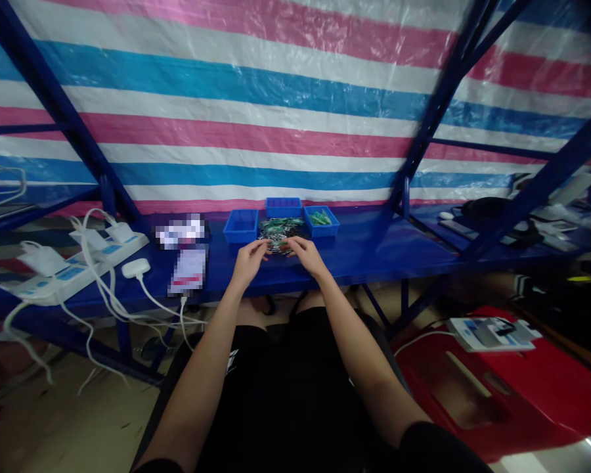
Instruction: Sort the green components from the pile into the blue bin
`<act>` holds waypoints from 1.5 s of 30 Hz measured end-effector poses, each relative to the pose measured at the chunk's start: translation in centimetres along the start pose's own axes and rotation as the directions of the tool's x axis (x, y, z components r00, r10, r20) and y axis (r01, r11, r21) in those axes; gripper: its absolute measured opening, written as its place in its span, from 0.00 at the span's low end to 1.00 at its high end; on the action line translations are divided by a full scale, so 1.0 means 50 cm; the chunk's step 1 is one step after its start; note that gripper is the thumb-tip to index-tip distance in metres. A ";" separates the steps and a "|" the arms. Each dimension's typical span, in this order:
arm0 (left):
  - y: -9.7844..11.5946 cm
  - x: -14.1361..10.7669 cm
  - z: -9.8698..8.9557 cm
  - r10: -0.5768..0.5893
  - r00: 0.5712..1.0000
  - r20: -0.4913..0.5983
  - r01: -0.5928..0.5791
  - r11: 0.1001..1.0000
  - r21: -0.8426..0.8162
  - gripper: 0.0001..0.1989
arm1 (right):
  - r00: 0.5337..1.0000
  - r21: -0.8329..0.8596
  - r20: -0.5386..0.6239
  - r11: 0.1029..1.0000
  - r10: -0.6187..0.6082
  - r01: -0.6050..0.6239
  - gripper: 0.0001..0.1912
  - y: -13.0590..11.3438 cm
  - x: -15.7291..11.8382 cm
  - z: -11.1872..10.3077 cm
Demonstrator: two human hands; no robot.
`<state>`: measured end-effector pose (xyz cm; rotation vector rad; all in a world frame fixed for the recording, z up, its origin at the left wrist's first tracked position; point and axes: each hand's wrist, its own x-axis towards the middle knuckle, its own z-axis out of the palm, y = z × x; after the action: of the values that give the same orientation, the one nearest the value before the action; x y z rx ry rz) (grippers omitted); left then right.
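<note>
My left hand [250, 263] and my right hand [307, 255] face each other at the near side of a heap [282, 227] of small green and silvery pieces. The fingers of each hand are closed in a pinch over the front of the heap. Whatever they hold is too small and blurred to name. Around the heap stand three blue trays: the left tray [241, 226] and the back tray [283, 207] show bare insides, and the right tray [321, 230] holds several green pieces [320, 217].
A white power strip [81, 269] with plugs and trailing cables lies on the left of the blue table [374, 253]. Nearby are a white charger [136, 267] and a phone [188, 270] with a cable. A red stool [512, 387] stands at lower right. Blue frame posts [426, 121] rise behind.
</note>
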<state>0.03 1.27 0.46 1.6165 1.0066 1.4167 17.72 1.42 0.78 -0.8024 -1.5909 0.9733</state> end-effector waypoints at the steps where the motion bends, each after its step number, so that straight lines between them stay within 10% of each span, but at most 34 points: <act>1: 0.003 0.000 0.001 0.003 1.000 -0.008 -0.003 1.000 -0.009 0.20 | 1.000 0.004 -0.004 1.000 -0.008 0.008 0.18 -0.002 0.000 0.000; 11: 0.004 0.002 0.007 -0.065 0.995 -0.073 0.058 0.993 -0.099 0.23 | 0.972 -0.314 -0.190 0.947 -0.137 0.072 0.16 -0.010 -0.005 0.030; 16: 0.066 0.005 0.040 0.154 0.975 0.161 -0.178 0.973 0.149 0.13 | 0.987 -0.308 -0.146 0.951 -0.071 0.023 0.20 -0.045 -0.006 0.037; 23: 0.095 0.015 -0.016 0.083 0.984 0.155 -0.134 0.927 0.350 0.15 | 0.964 -0.593 -0.160 0.801 -0.212 0.078 0.17 -0.133 0.097 -0.154; 28: 0.038 0.016 -0.030 0.015 0.988 0.153 -0.104 0.801 0.590 0.13 | 0.974 -0.857 -0.163 0.512 -0.159 -0.060 0.19 -0.070 0.188 -0.256; 31: 0.007 0.009 -0.011 -0.010 0.990 0.142 -0.090 0.732 0.675 0.13 | 0.998 -0.924 -0.050 0.377 0.034 -0.059 0.23 -0.023 0.184 -0.234; 35: -0.011 0.007 -0.004 -0.015 0.975 0.221 -0.150 0.690 0.708 0.13 | 0.981 -0.917 -0.111 0.397 -0.160 -0.039 0.22 -0.030 0.165 -0.174; 39: -0.009 0.009 -0.009 -0.025 0.968 0.250 -0.171 0.666 0.726 0.12 | 0.989 -0.889 0.116 0.435 -0.088 0.143 0.17 -0.038 0.189 -0.114; 45: -0.009 0.003 -0.007 -0.008 0.964 0.265 -0.198 0.645 0.738 0.12 | 0.947 -0.953 0.271 0.188 0.174 0.238 0.14 0.007 0.292 -0.068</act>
<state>-0.32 1.59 0.16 2.4137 1.5001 0.8166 17.84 15.02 7.13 -1.5175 -2.5454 -0.2206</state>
